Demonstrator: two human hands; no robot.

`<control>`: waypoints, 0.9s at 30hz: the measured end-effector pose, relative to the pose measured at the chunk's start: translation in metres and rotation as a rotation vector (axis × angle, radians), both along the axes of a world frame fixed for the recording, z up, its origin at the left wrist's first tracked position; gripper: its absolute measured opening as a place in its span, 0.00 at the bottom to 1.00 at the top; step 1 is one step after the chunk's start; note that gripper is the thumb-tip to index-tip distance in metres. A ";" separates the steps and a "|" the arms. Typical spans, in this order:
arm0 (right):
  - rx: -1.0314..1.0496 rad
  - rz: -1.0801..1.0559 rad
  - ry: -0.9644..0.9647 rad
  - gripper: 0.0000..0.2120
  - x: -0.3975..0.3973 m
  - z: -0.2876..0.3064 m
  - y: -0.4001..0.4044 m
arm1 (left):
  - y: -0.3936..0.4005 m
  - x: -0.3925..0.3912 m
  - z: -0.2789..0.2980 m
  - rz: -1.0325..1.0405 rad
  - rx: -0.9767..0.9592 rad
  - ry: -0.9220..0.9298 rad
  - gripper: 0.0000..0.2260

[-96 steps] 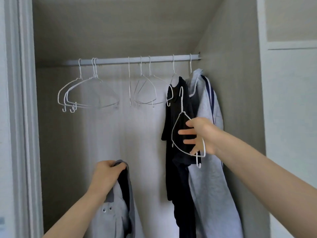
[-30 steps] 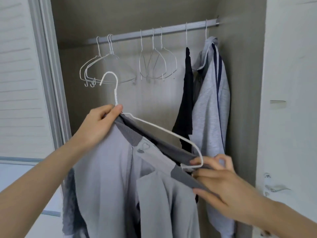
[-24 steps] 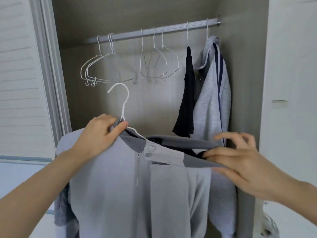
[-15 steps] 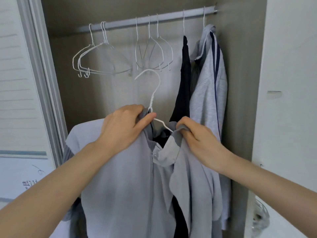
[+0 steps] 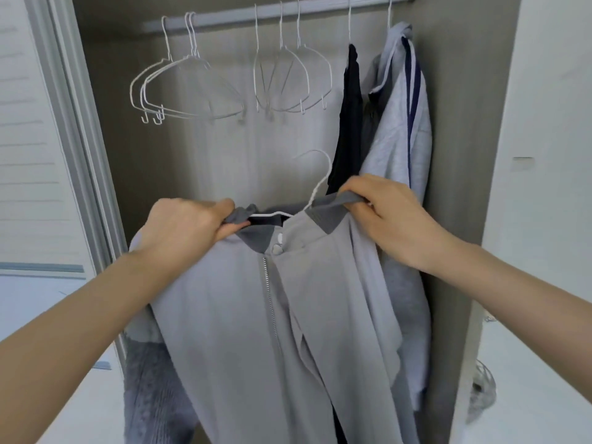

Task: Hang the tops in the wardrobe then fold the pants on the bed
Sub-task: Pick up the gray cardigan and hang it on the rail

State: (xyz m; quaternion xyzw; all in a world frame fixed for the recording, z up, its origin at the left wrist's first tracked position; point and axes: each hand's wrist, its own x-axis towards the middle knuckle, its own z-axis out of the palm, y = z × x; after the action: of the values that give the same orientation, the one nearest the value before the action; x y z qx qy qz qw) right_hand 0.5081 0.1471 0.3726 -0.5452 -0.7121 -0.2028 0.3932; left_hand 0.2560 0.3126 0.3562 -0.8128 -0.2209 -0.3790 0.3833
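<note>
head view: wardrobe [image 5: 458, 129] has bare hangers [image 5: 192, 88], two hung tops [image 5: 394, 123];
jacket [image 5: 256, 315]: grey, zipped, on white hanger [image 5: 317, 187];
grip: left hand [image 5: 185, 229], right hand [image 5: 387, 216] both clamped on collar

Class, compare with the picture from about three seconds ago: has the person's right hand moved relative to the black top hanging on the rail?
Yes. The right hand has dropped below the black top, now gripping the grey jacket collar.
</note>
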 end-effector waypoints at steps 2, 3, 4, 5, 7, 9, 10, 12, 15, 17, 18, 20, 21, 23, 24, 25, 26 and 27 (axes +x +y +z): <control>0.030 0.058 0.045 0.07 -0.011 0.003 0.008 | -0.003 0.006 0.002 -0.025 -0.044 -0.056 0.20; 0.007 0.073 0.054 0.07 -0.014 0.001 0.012 | -0.004 0.008 0.002 -0.039 -0.090 -0.118 0.21; -0.029 0.070 0.054 0.11 -0.016 -0.003 0.015 | -0.003 0.008 0.002 -0.057 -0.138 -0.182 0.23; -0.063 0.055 0.056 0.17 -0.014 -0.009 0.017 | -0.001 0.007 0.001 -0.078 -0.182 -0.242 0.23; -0.100 0.010 0.126 0.28 -0.001 -0.023 0.016 | 0.002 0.001 -0.001 -0.123 -0.260 -0.328 0.23; -0.128 -0.047 0.162 0.22 0.015 -0.029 0.014 | 0.006 -0.009 -0.002 -0.133 -0.286 -0.359 0.23; -0.163 -0.076 0.150 0.14 0.022 -0.031 0.013 | 0.007 -0.012 -0.002 -0.133 -0.298 -0.366 0.23; -0.231 -0.068 0.110 0.09 0.025 -0.036 0.015 | 0.009 -0.019 -0.004 -0.137 -0.339 -0.398 0.24; -0.199 -0.039 0.040 0.14 0.014 -0.045 0.022 | 0.010 -0.022 -0.003 -0.177 -0.373 -0.418 0.27; -0.112 -0.036 0.080 0.17 0.006 -0.046 0.027 | 0.008 -0.025 0.000 -0.190 -0.382 -0.377 0.29; -0.096 -0.020 0.126 0.17 0.004 -0.045 0.028 | 0.008 -0.026 0.002 -0.187 -0.373 -0.346 0.29; -0.107 0.033 0.166 0.18 -0.003 -0.040 0.032 | 0.005 -0.024 0.006 -0.162 -0.321 -0.279 0.27; -0.116 0.056 0.152 0.18 -0.008 -0.038 0.034 | 0.003 -0.021 0.007 -0.147 -0.290 -0.251 0.26; -0.129 0.067 0.105 0.18 -0.017 -0.034 0.039 | 0.000 -0.013 0.010 -0.140 -0.270 -0.228 0.24; -0.139 0.060 0.094 0.18 -0.019 -0.032 0.041 | 0.001 -0.011 0.012 -0.143 -0.286 -0.231 0.24; -0.152 0.054 0.101 0.19 -0.018 -0.029 0.042 | 0.004 -0.013 0.013 -0.146 -0.305 -0.239 0.25; -0.170 0.056 0.129 0.19 -0.015 -0.027 0.043 | 0.009 -0.017 0.015 -0.151 -0.323 -0.247 0.26; -0.197 0.070 0.178 0.19 -0.009 -0.025 0.042 | 0.015 -0.024 0.013 -0.162 -0.344 -0.259 0.27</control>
State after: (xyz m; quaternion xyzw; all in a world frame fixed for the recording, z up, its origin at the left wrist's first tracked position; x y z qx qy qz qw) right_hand 0.4989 0.1890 0.3473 -0.5719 -0.7093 -0.0690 0.4062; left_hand 0.2325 0.3275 0.3696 -0.8259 -0.2638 -0.4662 0.1758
